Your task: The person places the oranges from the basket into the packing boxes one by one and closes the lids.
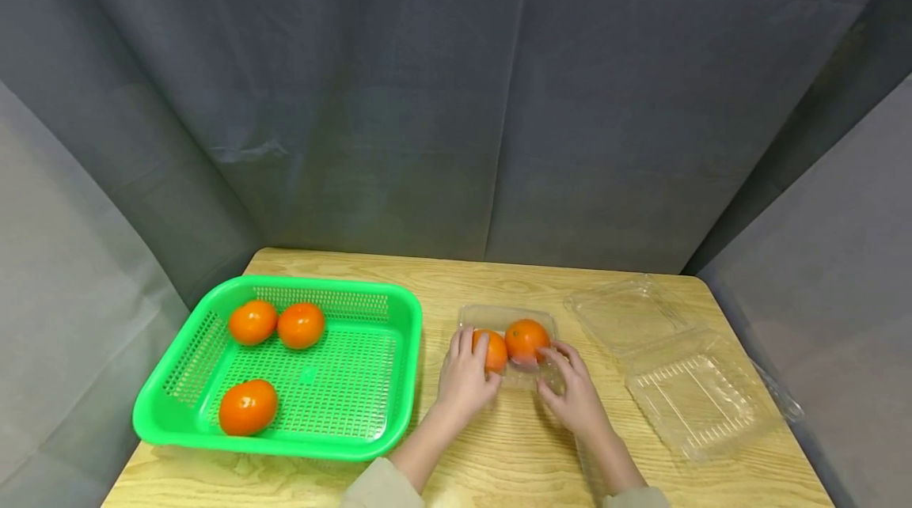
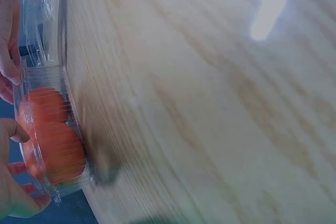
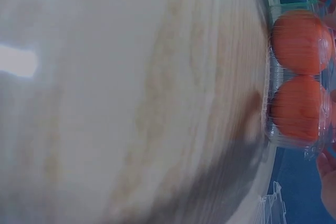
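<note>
An orange [image 1: 527, 340] and a second orange [image 1: 495, 351] lie side by side in a small clear plastic container [image 1: 507, 315]. My left hand [image 1: 465, 372] holds the container's left end, fingers bent over the left orange and thumb near the front rim. At the right end, my right hand [image 1: 573, 393] grips around the corner, thumb in front and fingers by the right orange. In the left wrist view, both oranges [image 2: 58, 150] show through the ridged wall. Glare on the plastic hides whether a lid covers them.
A green basket [image 1: 409, 381] at the left holds an orange [image 1: 247, 407] near its front and two oranges [image 1: 301, 325] near its back. An opened clear container [image 1: 694, 397] lies at the right, its lid [image 1: 627, 310] folded back. Dark curtains hang behind the wooden table [image 1: 513, 453].
</note>
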